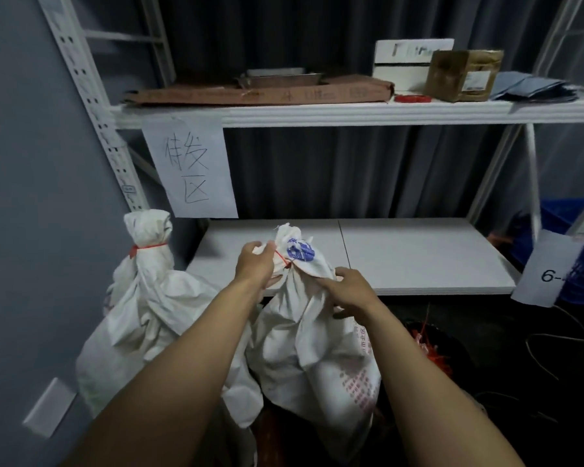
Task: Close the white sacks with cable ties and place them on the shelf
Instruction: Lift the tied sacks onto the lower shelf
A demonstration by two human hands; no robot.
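Your left hand [255, 264] clamps the gathered neck of the white sack [312, 352] at its red cable tie [283, 260]; your right hand [348, 288] grips the cloth just below. The white sack stands in front of the lower shelf [418, 257].

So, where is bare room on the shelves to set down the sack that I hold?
The lower white shelf board is bare from the handwritten paper sign on the left to the paper label marked 6 on the right. The upper shelf is crowded: flat brown cardboard, white box, brown box. The tied white sack crowds the lower left end.
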